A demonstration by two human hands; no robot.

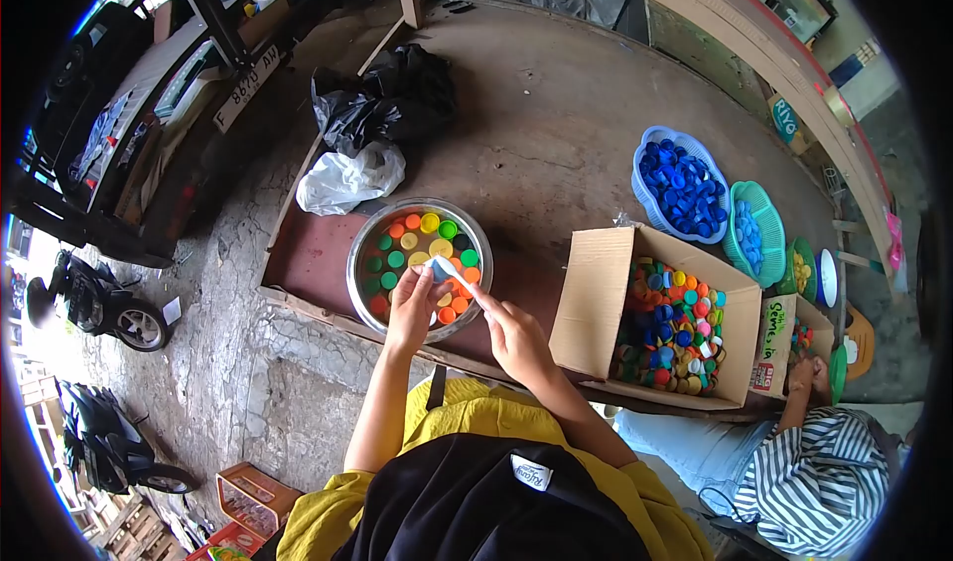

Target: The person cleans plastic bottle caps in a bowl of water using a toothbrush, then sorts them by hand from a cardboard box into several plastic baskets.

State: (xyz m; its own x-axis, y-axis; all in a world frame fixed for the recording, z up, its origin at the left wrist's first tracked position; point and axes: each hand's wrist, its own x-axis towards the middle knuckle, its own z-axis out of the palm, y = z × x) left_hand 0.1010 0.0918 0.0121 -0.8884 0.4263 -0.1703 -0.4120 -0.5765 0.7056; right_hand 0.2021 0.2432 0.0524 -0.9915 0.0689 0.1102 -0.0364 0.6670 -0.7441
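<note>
My left hand [408, 309] is closed, pinching a light blue bottle cap [434, 267] between thumb and fingertips above a round metal basin [480, 229]. In my closed right hand [517, 335] is a slim white tool [461, 277], its far end against or very near the blue cap; its exact kind is too small to make out. Orange, green, yellow and gold bottle caps [396, 259] lie spread inside the basin, apparently in water. Both hands hide part of its near side.
Right of the basin stands an open cardboard box [591, 303] of mixed caps. Behind it are a blue basket [642, 186] and a green basket [732, 248] of blue caps. Plastic bags [349, 178] lie at the back left. A person in a striped shirt [816, 477] sits right.
</note>
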